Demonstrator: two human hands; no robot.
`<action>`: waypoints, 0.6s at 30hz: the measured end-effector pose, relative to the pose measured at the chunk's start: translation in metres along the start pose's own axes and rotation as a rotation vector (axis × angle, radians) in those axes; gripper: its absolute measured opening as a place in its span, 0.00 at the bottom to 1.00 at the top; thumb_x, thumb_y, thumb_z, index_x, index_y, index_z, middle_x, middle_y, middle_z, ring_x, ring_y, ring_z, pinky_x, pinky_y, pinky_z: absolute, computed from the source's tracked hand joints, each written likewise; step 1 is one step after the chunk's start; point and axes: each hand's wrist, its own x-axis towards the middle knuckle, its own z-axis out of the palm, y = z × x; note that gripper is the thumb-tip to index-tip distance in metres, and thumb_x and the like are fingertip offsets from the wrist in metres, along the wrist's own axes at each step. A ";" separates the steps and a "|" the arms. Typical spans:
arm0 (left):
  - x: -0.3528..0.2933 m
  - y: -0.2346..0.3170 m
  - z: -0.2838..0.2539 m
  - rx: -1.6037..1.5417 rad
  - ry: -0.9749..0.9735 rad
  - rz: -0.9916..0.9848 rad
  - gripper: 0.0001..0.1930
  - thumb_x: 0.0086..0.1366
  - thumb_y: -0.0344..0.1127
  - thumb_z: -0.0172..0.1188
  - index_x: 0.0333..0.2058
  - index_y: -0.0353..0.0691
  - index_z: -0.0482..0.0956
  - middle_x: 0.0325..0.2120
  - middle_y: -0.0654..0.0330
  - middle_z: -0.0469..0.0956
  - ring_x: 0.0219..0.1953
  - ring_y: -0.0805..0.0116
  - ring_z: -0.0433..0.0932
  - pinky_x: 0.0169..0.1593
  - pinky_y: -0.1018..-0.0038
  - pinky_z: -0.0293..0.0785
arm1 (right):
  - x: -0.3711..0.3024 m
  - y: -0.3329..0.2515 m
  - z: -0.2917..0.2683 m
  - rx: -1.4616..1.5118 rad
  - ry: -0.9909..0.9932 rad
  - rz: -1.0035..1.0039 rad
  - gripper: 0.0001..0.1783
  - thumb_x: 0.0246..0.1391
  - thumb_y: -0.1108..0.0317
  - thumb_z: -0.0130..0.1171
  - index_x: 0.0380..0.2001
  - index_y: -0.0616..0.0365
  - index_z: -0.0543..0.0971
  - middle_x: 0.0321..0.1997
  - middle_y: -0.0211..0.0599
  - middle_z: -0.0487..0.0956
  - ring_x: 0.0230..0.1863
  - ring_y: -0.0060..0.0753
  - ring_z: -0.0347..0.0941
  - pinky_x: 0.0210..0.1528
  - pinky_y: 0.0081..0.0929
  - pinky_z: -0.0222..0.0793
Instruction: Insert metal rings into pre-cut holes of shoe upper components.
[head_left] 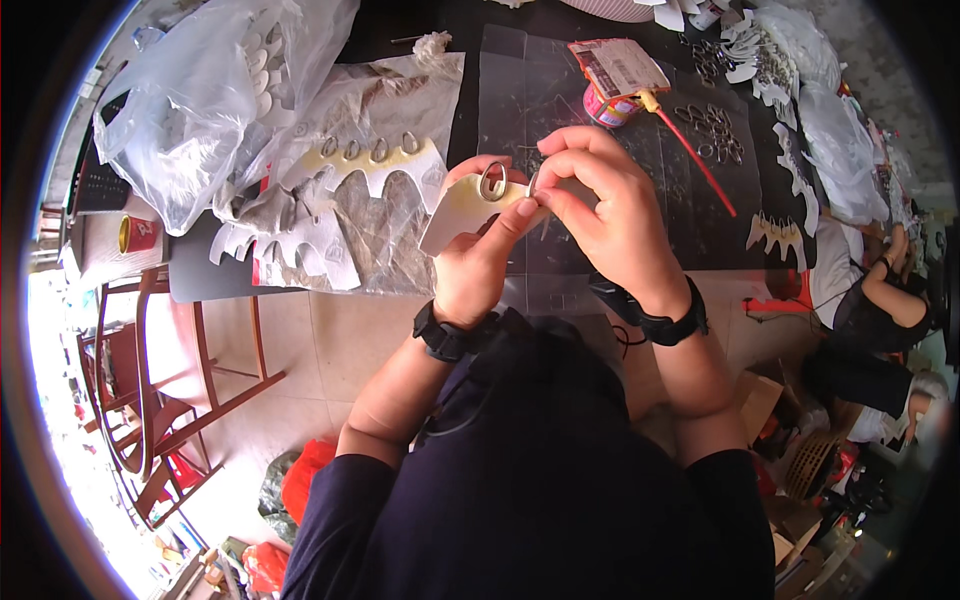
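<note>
My left hand [472,268] is closed on a white, flat scalloped piece [452,218] with a yellowish band along its edge. Its thumb presses near that edge. A metal oval ring [492,182] stands through one tab of the piece. Beside it, my right hand [612,205] pinches a second metal ring [532,183] against the edge, partly hidden by the fingertips. To the left of my hands lies a similar scalloped piece [400,168] carrying several rings along its yellowed edge. More white scalloped pieces [300,240] overlap in front of it.
A pink can [605,108] stands beyond my right hand, under a card [618,66] and a red stick [700,165]. Loose rings [712,135] lie right of it. Plastic bags [190,120] fill the left; a wooden chair [205,360] stands below. Another person's arm [895,298] shows far right.
</note>
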 end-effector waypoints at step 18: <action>0.020 0.027 -0.005 -0.373 -0.228 -0.639 0.06 0.66 0.36 0.52 0.37 0.41 0.70 0.28 0.61 0.75 0.26 0.72 0.75 0.32 0.75 0.73 | 0.007 0.000 -0.004 -0.409 -0.046 -0.433 0.09 0.38 0.76 0.58 0.26 0.60 0.69 0.36 0.38 0.67 0.39 0.42 0.66 0.42 0.35 0.65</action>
